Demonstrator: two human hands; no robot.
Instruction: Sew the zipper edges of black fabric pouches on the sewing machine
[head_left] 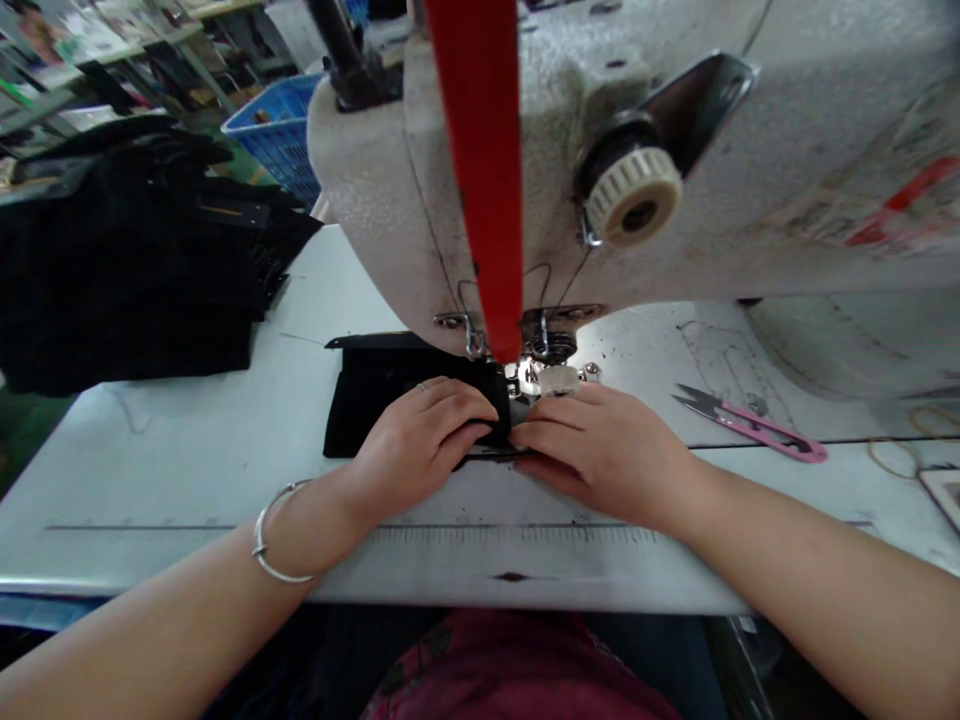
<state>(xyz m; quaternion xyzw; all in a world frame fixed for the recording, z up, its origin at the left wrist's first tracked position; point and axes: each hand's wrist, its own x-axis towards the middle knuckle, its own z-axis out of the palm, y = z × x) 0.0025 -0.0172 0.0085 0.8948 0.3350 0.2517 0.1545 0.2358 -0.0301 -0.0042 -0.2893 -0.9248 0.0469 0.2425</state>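
Observation:
A black fabric piece [375, 395] lies flat on the white table, its right end by the presser foot of the sewing machine [375, 200]. My left hand [420, 435], with a ring and a silver bangle, rests on the fabric with fingers bent and pinched at its right part. Close to the foot, my right hand [592, 450] has its fingers together on the fabric's right edge. A red strip [484, 180] hangs down in front of the machine head to the needle area and hides part of it.
Pink-handled thread snips [772, 430] lie right of my right hand. A tall pile of black fabric [127, 270] stands at the table's left. Behind it is a blue basket [281, 130]. A printed ruler [480, 533] runs along the front edge of the table.

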